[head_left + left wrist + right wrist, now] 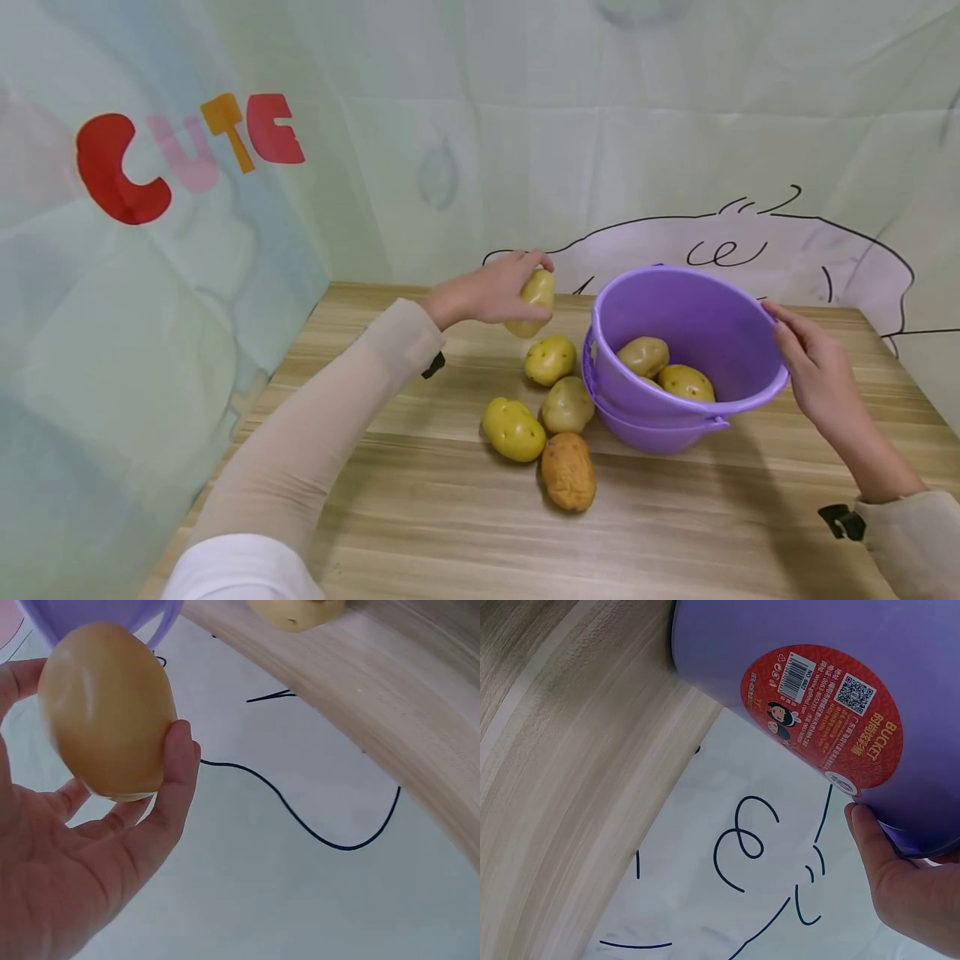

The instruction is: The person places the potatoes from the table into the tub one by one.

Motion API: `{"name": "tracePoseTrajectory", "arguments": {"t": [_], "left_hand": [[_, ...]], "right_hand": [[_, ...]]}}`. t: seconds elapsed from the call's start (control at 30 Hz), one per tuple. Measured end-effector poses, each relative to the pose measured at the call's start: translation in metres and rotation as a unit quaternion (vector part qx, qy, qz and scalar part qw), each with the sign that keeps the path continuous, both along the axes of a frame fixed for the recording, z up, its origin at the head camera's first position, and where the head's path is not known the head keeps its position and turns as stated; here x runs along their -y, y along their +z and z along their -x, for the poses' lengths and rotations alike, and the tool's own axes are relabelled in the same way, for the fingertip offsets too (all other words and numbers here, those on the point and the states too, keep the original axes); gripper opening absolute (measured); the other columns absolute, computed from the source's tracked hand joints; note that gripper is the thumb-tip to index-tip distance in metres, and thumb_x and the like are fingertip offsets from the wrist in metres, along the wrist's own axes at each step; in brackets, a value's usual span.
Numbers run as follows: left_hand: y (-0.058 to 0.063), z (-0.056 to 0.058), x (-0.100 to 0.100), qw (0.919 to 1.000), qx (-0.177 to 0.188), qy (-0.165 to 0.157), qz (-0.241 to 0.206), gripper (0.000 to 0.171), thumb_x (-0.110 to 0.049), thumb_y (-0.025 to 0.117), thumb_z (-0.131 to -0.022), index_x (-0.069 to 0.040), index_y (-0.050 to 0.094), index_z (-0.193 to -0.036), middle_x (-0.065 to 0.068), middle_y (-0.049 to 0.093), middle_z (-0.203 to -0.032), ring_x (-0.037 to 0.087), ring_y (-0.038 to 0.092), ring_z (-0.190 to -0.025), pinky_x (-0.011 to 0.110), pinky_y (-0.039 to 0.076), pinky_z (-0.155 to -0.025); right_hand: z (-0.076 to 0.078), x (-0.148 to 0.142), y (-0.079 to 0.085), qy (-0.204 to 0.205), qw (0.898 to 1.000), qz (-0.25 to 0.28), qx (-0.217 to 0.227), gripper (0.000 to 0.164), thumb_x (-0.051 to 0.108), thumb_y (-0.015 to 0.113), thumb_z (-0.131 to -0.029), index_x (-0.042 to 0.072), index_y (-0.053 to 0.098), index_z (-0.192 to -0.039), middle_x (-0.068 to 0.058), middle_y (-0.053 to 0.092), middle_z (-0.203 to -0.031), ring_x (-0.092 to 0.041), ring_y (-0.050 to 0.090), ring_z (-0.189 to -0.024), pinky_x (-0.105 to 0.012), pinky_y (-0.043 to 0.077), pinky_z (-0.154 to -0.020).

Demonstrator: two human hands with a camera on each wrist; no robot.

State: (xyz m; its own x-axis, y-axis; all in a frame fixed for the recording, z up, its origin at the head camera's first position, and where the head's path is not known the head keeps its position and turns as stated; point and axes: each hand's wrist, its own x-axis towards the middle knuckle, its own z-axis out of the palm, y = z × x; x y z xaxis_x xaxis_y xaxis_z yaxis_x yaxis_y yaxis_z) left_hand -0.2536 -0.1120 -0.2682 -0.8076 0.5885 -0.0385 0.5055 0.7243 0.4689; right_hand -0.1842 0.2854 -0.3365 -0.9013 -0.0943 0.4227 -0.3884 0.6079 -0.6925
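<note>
In the head view my left hand grips a pale yellow potato above the table, left of a purple bucket. Fingers and thumb wrap round that potato in the left wrist view. My right hand holds the bucket's rim on its right side, and the bucket leans a little toward me. Several potatoes lie inside it. On the table beside the bucket are two yellow potatoes, a paler one and a brownish-orange one.
The wood-grain table ends at a back edge against a printed cloth backdrop. Another cloth side with the letters CUTE hangs at the left. A red oval label is stuck on the bucket's outer wall.
</note>
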Motion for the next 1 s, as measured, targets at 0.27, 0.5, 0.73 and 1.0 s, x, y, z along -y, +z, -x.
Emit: {"name": "tracePoseTrajectory", "arguments": {"t": [0.27, 0.5, 0.73, 1.0], "left_hand": [[0.016, -0.001, -0.008, 0.9999, -0.007, 0.003, -0.008, 0.065, -0.035, 0.067, -0.087, -0.012, 0.041, -0.141, 0.009, 0.049, -0.114, 0.021, 0.058, -0.089, 0.029, 0.055, -0.065], [0.031, -0.002, -0.02, 0.9994, -0.028, -0.012, -0.017, 0.064, -0.038, 0.067, -0.089, -0.012, 0.041, -0.141, 0.008, 0.049, -0.12, 0.018, 0.055, -0.096, 0.027, 0.053, -0.072], [0.046, -0.004, -0.04, 0.9983, -0.04, -0.037, -0.021, 0.067, -0.041, 0.066, -0.089, -0.014, 0.039, -0.143, 0.005, 0.049, -0.122, 0.015, 0.053, -0.1, 0.027, 0.051, -0.076], [0.056, -0.004, -0.059, 0.9984, -0.027, -0.044, -0.021, 0.065, -0.044, 0.064, -0.089, -0.019, 0.037, -0.143, 0.003, 0.047, -0.12, 0.015, 0.054, -0.096, 0.025, 0.05, -0.075]], "right_hand": [[0.0, 0.0, 0.0, 0.001, 1.0, -0.001, 0.002, 0.042, 0.014, 0.039, -0.108, -0.009, 0.047, -0.142, -0.037, 0.049, -0.133, 0.015, 0.044, -0.105, 0.0, 0.035, -0.08], [0.002, 0.0, -0.002, -0.001, 1.0, 0.003, -0.009, 0.04, 0.013, 0.041, -0.108, -0.01, 0.05, -0.139, -0.033, 0.052, -0.131, 0.016, 0.046, -0.104, -0.001, 0.036, -0.081], [0.001, -0.002, -0.003, -0.003, 1.0, 0.001, -0.008, 0.04, 0.013, 0.041, -0.108, -0.009, 0.049, -0.14, -0.034, 0.051, -0.131, 0.014, 0.045, -0.104, -0.001, 0.035, -0.081], [0.002, -0.001, -0.002, -0.006, 1.0, -0.001, -0.009, 0.04, 0.013, 0.041, -0.108, -0.009, 0.05, -0.139, -0.036, 0.051, -0.13, 0.016, 0.044, -0.105, -0.001, 0.034, -0.082]]}}
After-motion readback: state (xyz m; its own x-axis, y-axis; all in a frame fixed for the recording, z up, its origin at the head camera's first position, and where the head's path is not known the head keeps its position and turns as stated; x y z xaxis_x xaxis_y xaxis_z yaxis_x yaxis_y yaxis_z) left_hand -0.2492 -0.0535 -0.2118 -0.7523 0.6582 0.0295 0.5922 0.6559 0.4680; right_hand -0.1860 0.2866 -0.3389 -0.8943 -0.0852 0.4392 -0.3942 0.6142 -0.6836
